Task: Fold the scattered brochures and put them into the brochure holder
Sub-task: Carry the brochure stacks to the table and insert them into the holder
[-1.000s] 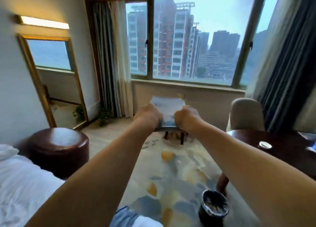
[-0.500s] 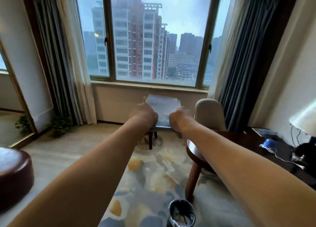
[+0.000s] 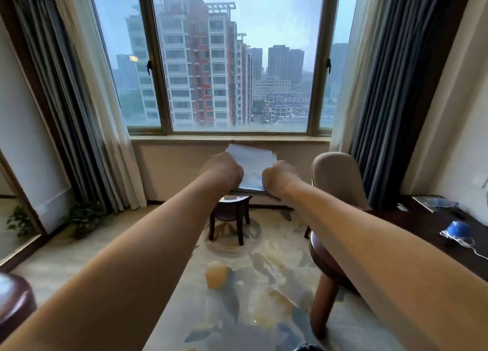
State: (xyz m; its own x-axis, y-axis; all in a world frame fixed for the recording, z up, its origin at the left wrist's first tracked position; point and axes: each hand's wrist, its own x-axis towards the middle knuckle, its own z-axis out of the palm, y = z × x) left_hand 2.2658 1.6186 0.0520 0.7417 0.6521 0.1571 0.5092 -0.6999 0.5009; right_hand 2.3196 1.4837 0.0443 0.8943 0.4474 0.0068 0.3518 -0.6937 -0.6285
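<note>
We stretch both arms straight out. Our left hand (image 3: pixel 221 169) and right hand (image 3: pixel 277 177) each curl into a fist round a side edge of one stack of brochures (image 3: pixel 252 165), backs of the hands toward us, the two fists near each other. The stack is held in the air, its far end tilted up, before the wall under the window (image 3: pixel 237 60) and above one small stool (image 3: pixel 229 213). Its print is too blurred to read, and we cannot count the sheets. One chair (image 3: pixel 335 176) stands at the right, behind one round table (image 3: pixel 322 260).
</note>
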